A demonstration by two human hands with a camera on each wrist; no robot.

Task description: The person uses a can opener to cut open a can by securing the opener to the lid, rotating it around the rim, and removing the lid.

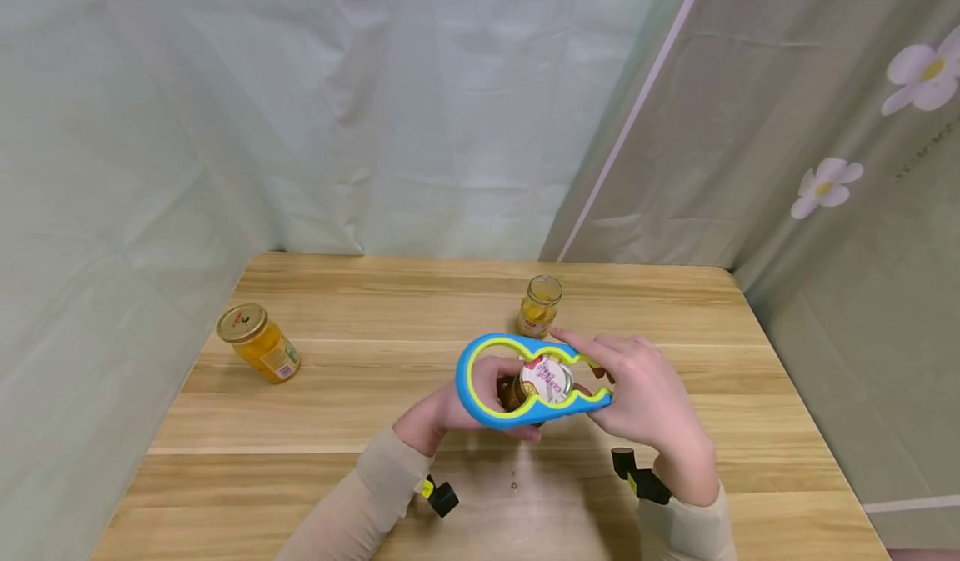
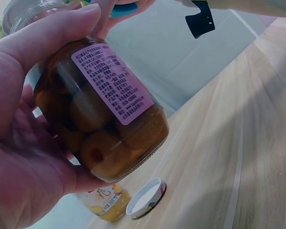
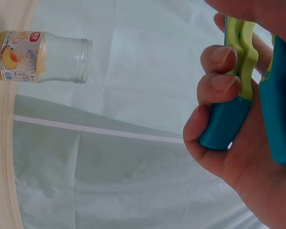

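Note:
In the left wrist view, my left hand (image 2: pixel 26 162) wraps around a glass jar (image 2: pixel 95 124) of dark round fruit with a pale printed label. Its printed lid (image 1: pixel 546 379) faces up in the head view. A blue and lime-green jar opener (image 1: pixel 466 378) lies across that lid, whose edges sit between the opener's scalloped inner sides. My right hand (image 1: pixel 647 390) grips the opener's two handles at their free ends. In the right wrist view, curled fingers (image 3: pixel 220 83) press one handle (image 3: pixel 226 121).
Behind the hands stands a lidless glass jar (image 1: pixel 538 304) with yellow contents. A loose white lid (image 2: pixel 146 198) rests near it on the wooden table (image 1: pixel 360 428). At the left is a lidded jar (image 1: pixel 264 346) of orange-yellow fruit. Pale curtains (image 1: pixel 450 127) hang behind the table.

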